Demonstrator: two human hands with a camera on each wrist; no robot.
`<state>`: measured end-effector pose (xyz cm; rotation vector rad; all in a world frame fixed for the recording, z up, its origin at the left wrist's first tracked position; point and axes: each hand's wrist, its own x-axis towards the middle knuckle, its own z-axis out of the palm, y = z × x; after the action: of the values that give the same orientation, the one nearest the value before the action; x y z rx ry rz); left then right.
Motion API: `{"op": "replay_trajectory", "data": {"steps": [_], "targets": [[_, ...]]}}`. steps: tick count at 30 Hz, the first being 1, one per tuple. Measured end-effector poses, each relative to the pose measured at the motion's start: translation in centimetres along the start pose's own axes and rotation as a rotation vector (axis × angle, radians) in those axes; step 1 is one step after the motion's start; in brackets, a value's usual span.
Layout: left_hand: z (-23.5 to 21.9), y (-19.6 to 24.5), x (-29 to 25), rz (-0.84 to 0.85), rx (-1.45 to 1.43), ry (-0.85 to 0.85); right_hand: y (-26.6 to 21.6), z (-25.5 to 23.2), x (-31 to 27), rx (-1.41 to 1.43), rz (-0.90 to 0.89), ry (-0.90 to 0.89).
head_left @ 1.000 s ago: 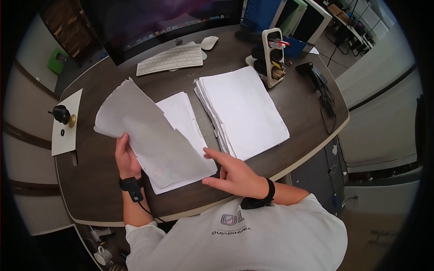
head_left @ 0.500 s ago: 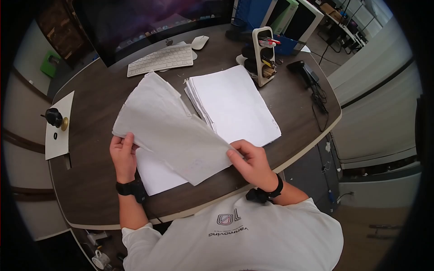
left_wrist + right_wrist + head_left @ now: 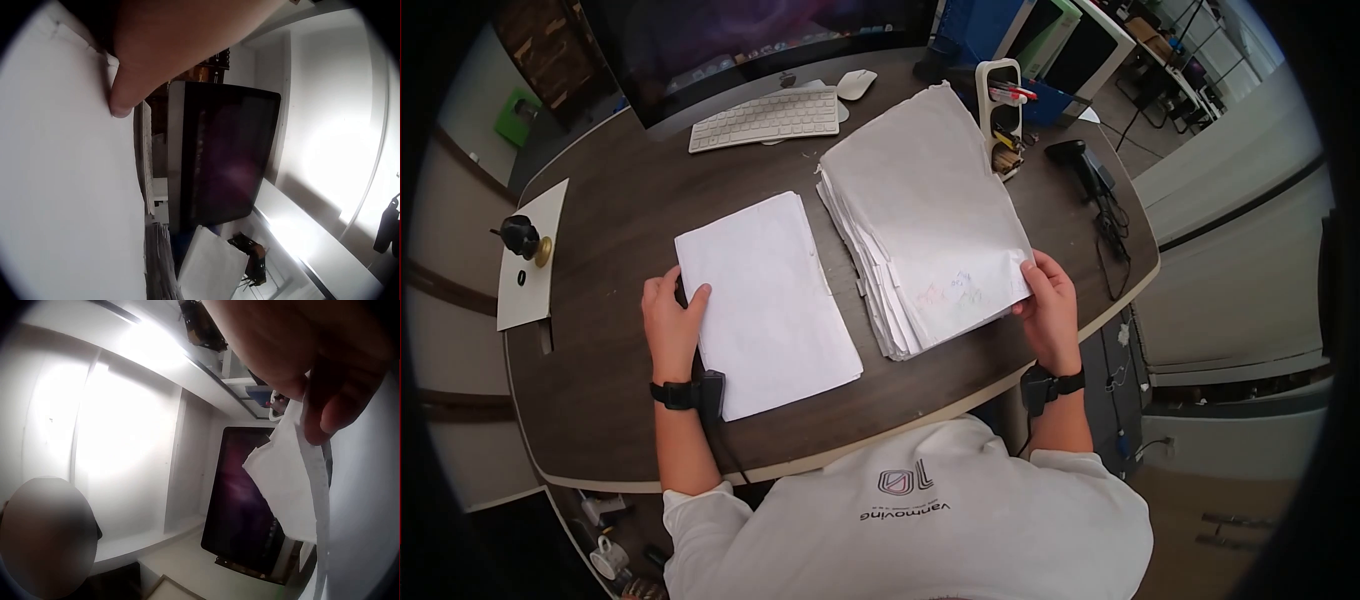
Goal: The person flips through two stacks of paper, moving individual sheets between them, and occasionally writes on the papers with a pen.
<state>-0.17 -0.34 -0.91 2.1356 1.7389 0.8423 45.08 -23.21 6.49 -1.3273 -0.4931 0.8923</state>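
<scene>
My right hand (image 3: 1050, 310) pinches the lower right corner of a greyish paper sheet (image 3: 930, 200) that has faint coloured marks near its lower edge. The sheet lies over the thick right paper stack (image 3: 870, 270), whose layered left edge shows. In the right wrist view, thumb and finger hold the paper (image 3: 290, 481) between them. On the left lies a thinner stack of white paper (image 3: 770, 310). My left hand (image 3: 672, 325) is at its left edge, thumb over the top sheet and fingers beside the edge. The left wrist view shows that thumb close over white paper (image 3: 69, 169).
A keyboard (image 3: 765, 125), a mouse (image 3: 857, 84) and a monitor (image 3: 770, 40) stand at the back. A pen holder (image 3: 1000, 110) stands just behind the right stack. Farther right lies a black corded device (image 3: 1090, 185). At the left edge, a white board (image 3: 530, 270) carries a small black object.
The greyish paper, held in both hands half a second ago, has swung rightward onto the right stack. My left hand has let go of it and is at the left stack's edge.
</scene>
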Motion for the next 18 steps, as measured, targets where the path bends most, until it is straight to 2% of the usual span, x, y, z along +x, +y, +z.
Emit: {"op": "replay_trajectory", "data": {"steps": [5, 15, 17, 18], "targets": [[-0.5, 1.0, 0.1, -0.062, -0.047, -0.042, 0.4, 0.3, 0.3, -0.139, -0.006, 0.014], [-0.4, 0.6, 0.0, -0.05, -0.082, -0.051, -0.1, 1.1, -0.7, -0.412, -0.027, 0.056], [-0.5, 0.7, 0.0, -0.039, -0.093, -0.044, 0.8, 0.9, -0.6, -0.573, -0.189, 0.103], [-0.4, 0.8, 0.0, -0.039, -0.094, -0.046, 0.7, 0.9, -0.8, -0.573, -0.187, 0.105]]}}
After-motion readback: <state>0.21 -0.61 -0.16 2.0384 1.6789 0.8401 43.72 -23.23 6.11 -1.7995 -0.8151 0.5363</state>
